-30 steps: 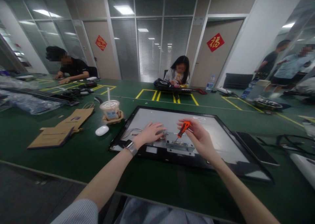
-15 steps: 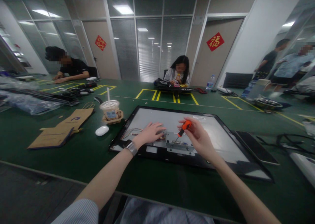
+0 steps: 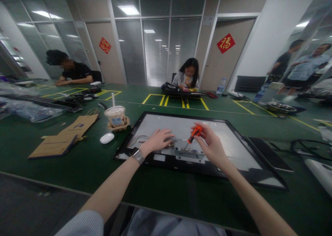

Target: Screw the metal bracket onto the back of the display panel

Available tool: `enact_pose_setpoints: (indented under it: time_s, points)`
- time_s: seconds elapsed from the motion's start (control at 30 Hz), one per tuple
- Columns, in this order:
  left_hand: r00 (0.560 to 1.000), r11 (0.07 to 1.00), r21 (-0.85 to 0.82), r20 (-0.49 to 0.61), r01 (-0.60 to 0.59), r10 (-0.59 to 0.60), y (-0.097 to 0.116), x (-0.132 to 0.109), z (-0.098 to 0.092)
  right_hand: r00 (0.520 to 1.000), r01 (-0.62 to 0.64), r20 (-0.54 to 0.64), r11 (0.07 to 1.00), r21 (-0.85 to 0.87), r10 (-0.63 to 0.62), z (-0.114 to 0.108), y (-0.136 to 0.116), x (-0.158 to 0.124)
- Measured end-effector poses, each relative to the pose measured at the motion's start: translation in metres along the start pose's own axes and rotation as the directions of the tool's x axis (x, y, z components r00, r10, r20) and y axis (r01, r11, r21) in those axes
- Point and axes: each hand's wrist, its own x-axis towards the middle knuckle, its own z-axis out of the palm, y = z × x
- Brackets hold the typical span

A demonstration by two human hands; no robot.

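Observation:
A large flat display panel (image 3: 233, 139) lies back-up on the green table (image 3: 85, 160), with a small metal board housing (image 3: 190, 152) near its front edge. My left hand (image 3: 158, 139) rests flat on the panel beside that housing, fingers spread. My right hand (image 3: 210, 143) pinches an orange-handled screwdriver (image 3: 194, 133), whose thin shaft slants down-left with its tip on the housing. Thin coloured wires (image 3: 141, 139) run across the panel left of my left hand.
Left of the panel lie a white mouse (image 3: 107, 138), a lidded drink cup with a straw (image 3: 115, 115) and brown paper bags (image 3: 66, 134). A dark slab (image 3: 269, 154) and cables (image 3: 308, 147) sit to the right. Other people sit at the table's far side; two stand at right.
My right hand has shifted slightly right and turned the screwdriver a little; its tip stays on the housing. My left hand keeps its place.

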Motion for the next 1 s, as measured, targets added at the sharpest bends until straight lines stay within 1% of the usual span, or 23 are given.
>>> enact_pose_setpoints:
  time_s: [0.17,0.37,0.57,0.7,0.9,1.0]
  points:
    - [1.000,1.000,0.002,0.008,0.006,-0.006,0.0019,-0.0008,-0.0016,0.999,0.008,0.045,0.998,-0.055,-0.005,0.0007,-0.0020,0.0000]
    - [1.000,1.000,0.020,-0.023,-0.013,0.013,-0.0010,0.0005,0.0023,1.000,0.021,0.017,0.998,-0.060,-0.020,0.0014,0.0051,-0.0004]
    - [0.999,1.000,0.002,-0.036,-0.020,0.020,-0.0051,0.0017,0.0057,0.995,0.020,0.097,0.999,-0.026,-0.018,0.0006,0.0008,-0.0019]
    - [0.999,1.000,-0.006,-0.035,-0.017,0.017,-0.0043,0.0013,0.0047,0.992,0.024,0.123,1.000,-0.019,-0.021,-0.0001,-0.0012,-0.0021]
    - [1.000,1.000,-0.024,-0.025,-0.012,0.011,-0.0009,0.0001,0.0017,0.993,0.027,0.113,1.000,0.008,-0.027,0.0005,0.0010,-0.0030]
    - [1.000,1.000,-0.025,-0.028,-0.015,0.014,-0.0018,0.0007,0.0024,0.996,0.035,0.079,0.999,0.024,-0.037,0.0012,0.0009,-0.0023]
